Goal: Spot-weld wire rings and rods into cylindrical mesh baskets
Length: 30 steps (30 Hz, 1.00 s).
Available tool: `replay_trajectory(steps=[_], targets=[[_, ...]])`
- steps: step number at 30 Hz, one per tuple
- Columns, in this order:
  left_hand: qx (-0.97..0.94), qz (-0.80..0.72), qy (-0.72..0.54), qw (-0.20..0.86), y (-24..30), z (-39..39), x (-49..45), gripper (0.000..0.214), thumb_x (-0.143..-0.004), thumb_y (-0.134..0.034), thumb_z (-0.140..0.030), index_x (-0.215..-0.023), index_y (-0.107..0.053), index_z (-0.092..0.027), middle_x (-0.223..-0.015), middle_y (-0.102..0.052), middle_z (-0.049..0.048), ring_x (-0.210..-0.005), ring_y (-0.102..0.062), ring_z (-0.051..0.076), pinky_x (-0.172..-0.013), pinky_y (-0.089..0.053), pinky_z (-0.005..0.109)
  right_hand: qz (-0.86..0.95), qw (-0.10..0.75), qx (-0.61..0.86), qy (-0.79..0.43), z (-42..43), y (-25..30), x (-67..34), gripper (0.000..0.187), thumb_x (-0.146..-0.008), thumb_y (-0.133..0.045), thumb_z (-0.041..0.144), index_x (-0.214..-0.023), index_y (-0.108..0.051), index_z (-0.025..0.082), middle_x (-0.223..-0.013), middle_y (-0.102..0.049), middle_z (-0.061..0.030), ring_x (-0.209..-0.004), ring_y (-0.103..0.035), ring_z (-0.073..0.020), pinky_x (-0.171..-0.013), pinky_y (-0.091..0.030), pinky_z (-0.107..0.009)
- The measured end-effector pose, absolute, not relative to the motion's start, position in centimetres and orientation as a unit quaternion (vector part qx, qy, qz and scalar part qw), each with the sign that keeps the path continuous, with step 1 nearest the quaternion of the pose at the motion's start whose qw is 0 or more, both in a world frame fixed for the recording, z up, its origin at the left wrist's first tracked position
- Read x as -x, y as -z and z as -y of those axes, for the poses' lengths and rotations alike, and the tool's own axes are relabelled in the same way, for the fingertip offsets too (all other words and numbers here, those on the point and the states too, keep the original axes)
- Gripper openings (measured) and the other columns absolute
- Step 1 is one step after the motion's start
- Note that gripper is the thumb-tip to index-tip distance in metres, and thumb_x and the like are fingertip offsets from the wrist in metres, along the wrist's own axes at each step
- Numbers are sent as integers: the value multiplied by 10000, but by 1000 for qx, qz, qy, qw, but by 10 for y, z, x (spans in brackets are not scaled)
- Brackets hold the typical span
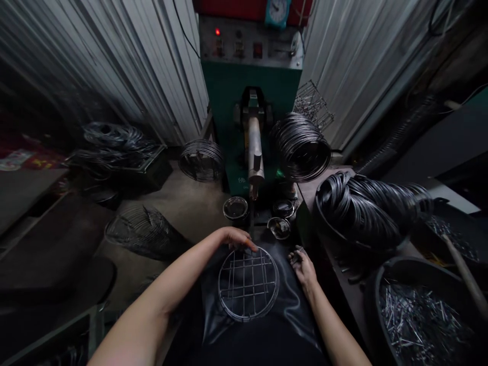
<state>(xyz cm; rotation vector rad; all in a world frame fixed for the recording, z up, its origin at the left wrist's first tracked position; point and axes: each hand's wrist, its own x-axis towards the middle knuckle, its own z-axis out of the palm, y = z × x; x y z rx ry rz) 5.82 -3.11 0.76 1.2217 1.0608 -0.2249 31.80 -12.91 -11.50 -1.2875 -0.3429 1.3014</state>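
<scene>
A round wire rack (pixel 247 296) with a crossed grid lies on the dark, shiny apron (pixel 295 310) over my lap. My left hand (pixel 239 239) is at its far rim, fingers bent down around the edge. Right of the rack, my right hand (pixel 303 265) is raised apart from it with darkened fingers curled in. Whatever those fingers hold, if anything, is too small and dim to make out. Just beyond my left hand, the metal arm of a green machine (pixel 256 147) points toward me, its tip above a narrow lower bar.
Wire ring bundles (pixel 301 147) hang right of the machine arm, and another ring stack (pixel 202 160) hangs left. Small round tins (pixel 235 208) stand below. At right are a tub of wire rings (pixel 366 208) and a bucket of short metal pieces (pixel 419 320). A wire bundle (pixel 143 231) lies left.
</scene>
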Motion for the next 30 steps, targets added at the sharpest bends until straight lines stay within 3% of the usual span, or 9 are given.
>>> replay_trajectory(steps=[4, 7, 10, 12, 14, 17, 21, 24, 30], targets=[[-572, -439, 123, 682, -26, 43, -43, 350, -421, -803, -303, -711, -671, -156, -635, -649, 12, -568, -586, 186, -502, -439, 271, 40, 609, 491, -621, 136, 100, -317, 193, -621, -682, 174, -776, -568, 191, -598, -578, 40, -541, -584, -111, -587, -533, -286], [-639, -441, 67, 627, -44, 64, -28, 474, -457, -786, -335, -873, -635, -165, -807, -663, 5, -796, -606, 205, -678, -473, 277, 68, 612, 471, -632, 140, 85, -311, 173, -635, -692, 203, -765, -581, 179, -584, -574, 41, -509, -561, -102, -490, -490, -236], [-684, -472, -11, 556, -63, 91, -12, 615, -455, -782, -358, -1001, -579, -163, -940, -647, 22, -933, -582, 223, -790, -464, 294, 135, 624, 518, -570, 146, 73, -306, 222, -609, -699, 273, -792, -619, 177, -542, -549, 62, -420, -471, -71, -387, -368, -184], [-697, -479, -62, 530, -77, 111, -2, 650, -463, -777, -358, -1039, -554, -157, -986, -636, 41, -964, -578, 229, -832, -461, 313, 215, 620, 576, -488, 154, 71, -304, 279, -597, -698, 336, -821, -651, 175, -570, -586, 44, -453, -494, -86, -415, -377, -199], [-725, -486, -121, 472, -92, 130, 6, 654, -481, -768, -342, -1065, -539, -158, -1051, -616, 62, -1001, -570, 237, -877, -452, 337, 320, 591, 621, -404, 162, 73, -304, 314, -592, -685, 399, -805, -677, 168, -677, -659, -14, -600, -586, -144, -544, -455, -250], [-780, -518, -213, 281, -109, 152, 11, 637, -509, -750, -313, -1089, -539, -159, -1232, -523, 115, -1144, -492, 280, -979, -395, 393, 442, 513, 651, -343, 172, 71, -303, 314, -597, -643, 445, -731, -682, 164, -777, -698, -85, -763, -625, -224, -719, -477, -336], [-787, -550, -273, 61, -112, 163, 6, 624, -516, -748, -295, -1092, -558, -148, -1287, -478, 157, -1213, -421, 335, -1015, -349, 464, 535, 433, 634, -352, 175, 30, -294, 294, -645, -597, 417, -784, -666, 167, -777, -687, -78, -753, -621, -220, -716, -472, -333], [-794, -547, -265, 12, -104, 157, -6, 620, -527, -753, -315, -1094, -567, -147, -1269, -497, 168, -1196, -436, 340, -996, -359, 467, 628, 383, 578, -354, 171, -28, -276, 330, -647, -632, 328, -947, -622, 191, -757, -648, -6, -709, -587, -162, -659, -452, -269], [-818, -524, -238, 10, -89, 140, -39, 612, -549, -736, -343, -1104, -567, -146, -1279, -496, 181, -1194, -429, 353, -984, -349, 493, 666, 297, 555, -400, 142, -90, -237, 271, -548, -653, 158, -781, -518, 195, -624, -538, 76, -588, -489, -104, -550, -383, -208]])
